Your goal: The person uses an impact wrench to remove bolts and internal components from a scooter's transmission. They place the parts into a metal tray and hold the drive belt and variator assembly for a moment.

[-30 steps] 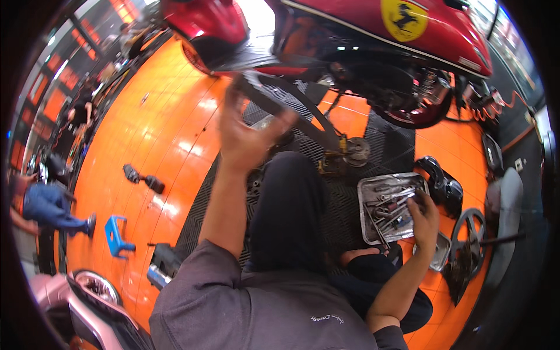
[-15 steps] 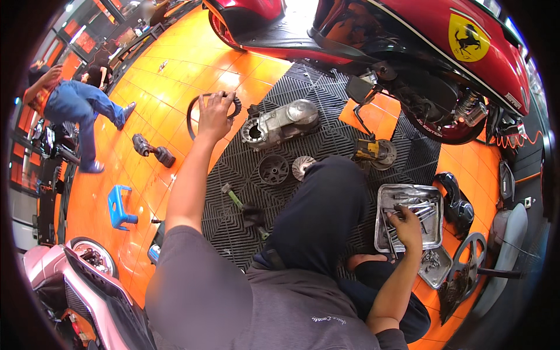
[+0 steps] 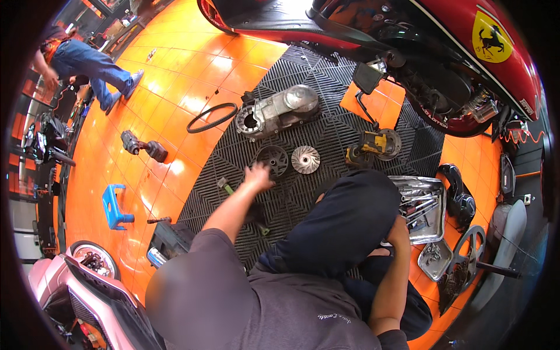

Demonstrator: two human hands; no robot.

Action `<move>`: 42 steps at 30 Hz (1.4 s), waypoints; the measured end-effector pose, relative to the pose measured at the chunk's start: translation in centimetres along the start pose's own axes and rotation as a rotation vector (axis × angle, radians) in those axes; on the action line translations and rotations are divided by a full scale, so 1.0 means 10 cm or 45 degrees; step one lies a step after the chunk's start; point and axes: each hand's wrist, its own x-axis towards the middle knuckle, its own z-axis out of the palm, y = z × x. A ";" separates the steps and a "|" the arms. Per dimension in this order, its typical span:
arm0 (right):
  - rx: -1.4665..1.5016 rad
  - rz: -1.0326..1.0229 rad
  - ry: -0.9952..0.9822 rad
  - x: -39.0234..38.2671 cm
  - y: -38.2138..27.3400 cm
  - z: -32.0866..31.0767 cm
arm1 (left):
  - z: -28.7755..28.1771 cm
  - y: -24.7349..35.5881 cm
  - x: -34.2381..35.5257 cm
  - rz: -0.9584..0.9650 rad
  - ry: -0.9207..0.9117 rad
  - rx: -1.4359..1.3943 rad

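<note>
My left hand (image 3: 258, 177) reaches over the black mat (image 3: 239, 157), fingers spread, at the near edge of a dark round clutch drum (image 3: 273, 158). Just right of that drum lies a silver finned pulley disc (image 3: 305, 160). A black drive belt (image 3: 211, 118) rests on the orange tiles, close to a grey metal engine cover (image 3: 279, 114). My right hand (image 3: 398, 231) is beside my bent knee and the metal tray (image 3: 434, 238) of tools; its fingers are mostly hidden. Below my left hand lies a green-handled tool (image 3: 226, 186).
A yellow power tool (image 3: 373, 144) lies right of the discs. The red scooter (image 3: 361, 46) stands beyond the mat. Left are an impact wrench (image 3: 143, 146), a blue stool (image 3: 115, 207) and a pink scooter (image 3: 87, 291). Another person (image 3: 93, 64) is at far left. A small parts tray (image 3: 435, 259) sits right.
My left hand has let go of the drive belt, now lying flat, and moved down and right to the clutch drum. My right hand has drawn back from the tool tray toward my knee.
</note>
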 end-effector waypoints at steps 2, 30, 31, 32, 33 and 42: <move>0.003 -0.126 -0.016 0.11 0.33 0.17 | 0.35 0.35 -0.17 0.012 -0.019 -0.070; 0.110 0.169 -0.246 0.24 0.84 1.00 | 0.27 0.08 -0.28 -0.373 0.245 -0.285; 0.139 0.191 -0.255 0.26 0.84 1.05 | 0.29 0.17 -0.25 -0.267 0.268 -0.335; 0.165 0.208 -0.267 0.28 0.83 1.09 | 0.32 0.26 -0.19 -0.163 0.276 -0.395; 0.186 0.244 -0.291 0.27 0.74 1.07 | 0.30 0.36 -0.14 -0.066 0.284 -0.455; 0.208 0.674 -0.149 0.12 1.10 1.59 | -0.34 1.33 0.10 0.126 -0.003 -1.088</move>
